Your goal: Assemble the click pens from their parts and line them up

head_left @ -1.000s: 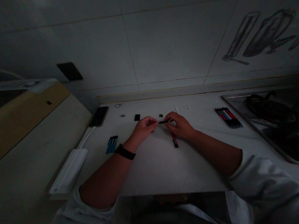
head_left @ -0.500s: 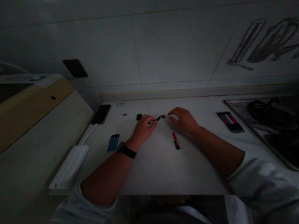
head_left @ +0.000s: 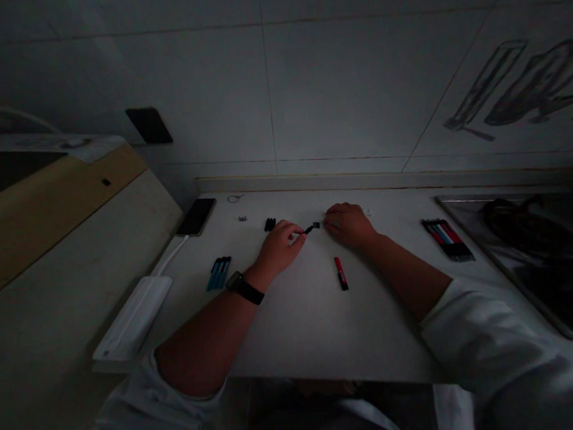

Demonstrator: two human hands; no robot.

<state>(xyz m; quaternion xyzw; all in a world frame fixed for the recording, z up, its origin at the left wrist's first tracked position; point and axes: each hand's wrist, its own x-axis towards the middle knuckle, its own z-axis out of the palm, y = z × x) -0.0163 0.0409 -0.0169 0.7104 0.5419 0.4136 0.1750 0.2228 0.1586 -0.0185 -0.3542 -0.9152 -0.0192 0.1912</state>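
Between the thumb and fingers of my left hand (head_left: 281, 243) is a slim black piece (head_left: 310, 229), pinched, its tip pointing right. It looks like a pen part, too dark to be sure. Its tip is close to a few small black pieces (head_left: 316, 225) on the table. Just right of these, my right hand (head_left: 348, 225) rests low with fingers drawn together; what they hold, if anything, is hidden. Below the hands lies a red-and-black pen piece (head_left: 340, 274). Several short black parts (head_left: 270, 224) lie behind my left hand.
Several blue pen pieces (head_left: 218, 273) lie left of my left wrist. At the back left are a phone (head_left: 197, 217), small metal bits (head_left: 243, 219) and a thin loop (head_left: 235, 198). A white power strip (head_left: 132, 317) stands left. Rightward lie coloured pens (head_left: 448, 239) beside a metal-rimmed tray (head_left: 497, 273).
My right hand's fingers have closed together and come down beside the small black pieces. My left hand keeps the slim black piece, its tip now nearer to them. The view has shifted slightly.
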